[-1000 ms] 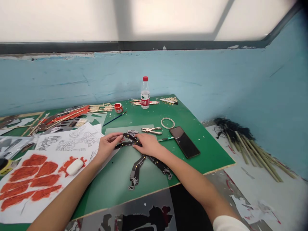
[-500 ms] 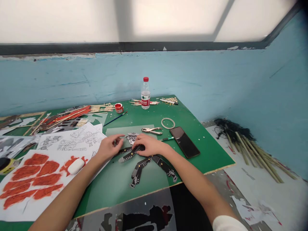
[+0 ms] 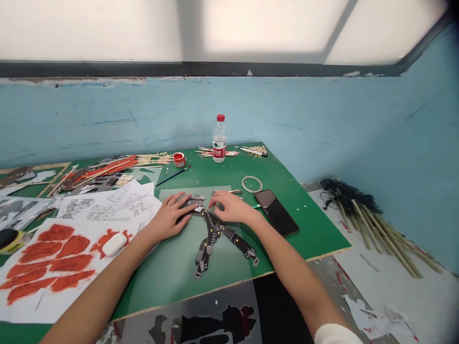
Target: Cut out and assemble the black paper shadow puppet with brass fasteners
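A black jointed paper puppet (image 3: pixel 214 230) with silver line patterns and brass-coloured fasteners lies on a translucent sheet (image 3: pixel 161 282). Its patterned head (image 3: pixel 196 200) points away from me and its two legs spread towards me. My left hand (image 3: pixel 171 219) rests palm down, fingers spread, with the fingertips on the puppet's head and left arm. Just right of the puppet's upper body, my right hand (image 3: pixel 233 207) hovers with bent fingers apart and nothing visible in them. Behind it, metal pliers (image 3: pixel 236 191) are partly hidden, as is a green pen (image 3: pixel 256 206).
A phone (image 3: pixel 277 212) and a tape ring (image 3: pixel 252 184) lie to the right. Farther back stand a water bottle (image 3: pixel 219 141) and a red paint jar (image 3: pixel 179 159), near a brush (image 3: pixel 174 176). Painted paper (image 3: pixel 21 306) and a white case (image 3: pixel 114 244) are at left.
My left hand has moved onto the puppet's head and arm with fingers spread. My right hand has let go of the puppet's arm and shifted right; that arm now hangs down over the body.
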`<action>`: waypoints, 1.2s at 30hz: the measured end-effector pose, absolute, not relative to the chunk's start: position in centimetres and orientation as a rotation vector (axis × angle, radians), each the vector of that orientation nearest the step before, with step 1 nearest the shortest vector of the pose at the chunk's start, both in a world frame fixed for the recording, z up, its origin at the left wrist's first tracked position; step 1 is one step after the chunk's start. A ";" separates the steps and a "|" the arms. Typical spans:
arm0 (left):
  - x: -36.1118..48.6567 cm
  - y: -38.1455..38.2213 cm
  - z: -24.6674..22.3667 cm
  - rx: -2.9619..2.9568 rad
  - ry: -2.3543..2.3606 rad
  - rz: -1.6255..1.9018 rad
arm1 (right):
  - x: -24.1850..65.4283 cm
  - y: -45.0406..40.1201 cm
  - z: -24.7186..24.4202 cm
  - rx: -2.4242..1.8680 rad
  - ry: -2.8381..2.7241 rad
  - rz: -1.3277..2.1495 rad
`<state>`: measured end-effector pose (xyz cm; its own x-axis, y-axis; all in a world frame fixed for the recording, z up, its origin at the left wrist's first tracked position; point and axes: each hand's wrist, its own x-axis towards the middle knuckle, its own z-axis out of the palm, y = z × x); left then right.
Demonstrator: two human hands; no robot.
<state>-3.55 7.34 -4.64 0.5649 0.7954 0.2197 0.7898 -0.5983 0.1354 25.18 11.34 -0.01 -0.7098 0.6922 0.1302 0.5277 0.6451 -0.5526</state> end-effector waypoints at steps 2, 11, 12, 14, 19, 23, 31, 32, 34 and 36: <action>-3.9 7.6 -4.9 2.711 1.518 0.437 | 25.4 11.5 0.0 -1.033 -2.559 0.730; -4.2 8.0 -6.0 2.600 1.737 0.522 | 24.6 10.7 0.2 -0.932 -2.589 1.056; -4.1 8.0 -6.1 2.612 1.707 0.518 | 24.5 10.6 0.3 -0.904 -2.579 1.122; -4.0 7.9 -6.1 2.634 1.659 0.510 | 24.3 10.3 0.4 -0.858 -2.545 1.247; -3.7 7.6 -6.0 2.616 1.653 0.500 | 24.1 10.1 0.4 -0.828 -2.526 1.414; -3.7 7.5 -5.9 2.604 1.649 0.505 | 23.9 10.0 0.5 -0.816 -2.527 1.563; -3.6 7.3 -5.6 2.645 1.646 0.465 | 23.7 9.4 0.7 -0.812 -2.469 1.841; -3.5 7.3 -5.6 2.645 1.647 0.464 | 23.6 9.4 0.7 -0.814 -2.481 1.803; -3.5 7.3 -5.6 2.641 1.645 0.464 | 23.5 9.5 0.5 -0.871 -2.516 1.561; -3.5 7.3 -5.6 2.641 1.625 0.468 | 23.3 9.7 0.2 -0.981 -2.524 1.159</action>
<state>-3.46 7.26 -5.56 0.4186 0.8735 0.2487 0.8719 -0.4631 0.1591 23.29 9.68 0.16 -0.7611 0.6419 -0.0926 0.4886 0.4736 -0.7328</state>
